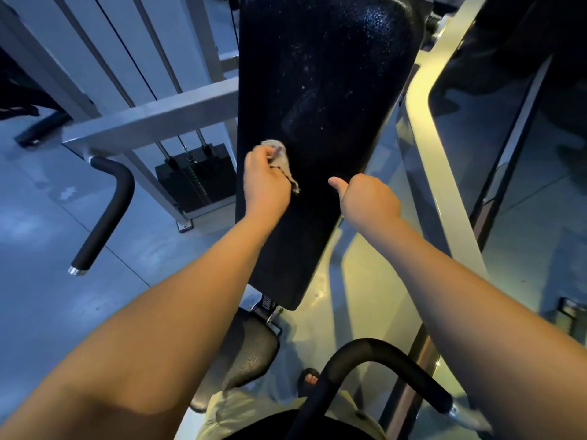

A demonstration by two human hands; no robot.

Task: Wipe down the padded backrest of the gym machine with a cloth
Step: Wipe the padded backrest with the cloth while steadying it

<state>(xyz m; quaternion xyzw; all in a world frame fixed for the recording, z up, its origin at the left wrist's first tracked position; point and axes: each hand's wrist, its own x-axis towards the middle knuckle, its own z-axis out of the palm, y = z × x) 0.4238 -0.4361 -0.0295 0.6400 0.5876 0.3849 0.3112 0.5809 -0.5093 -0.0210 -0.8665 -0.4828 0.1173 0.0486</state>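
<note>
Some cloth [282,154] hides inside the left hand [265,183].

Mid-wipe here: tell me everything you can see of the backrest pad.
The backrest is a long black pad with a pebbled, vinyl-looking cover and rounded corners, narrowing toward its lower end. Pale specks dot its upper half. The left hand presses a crumpled grey cloth against its left side at mid-height. The right hand sits at its right edge, thumb on the face; whether its fingers wrap the edge is hidden.
</note>
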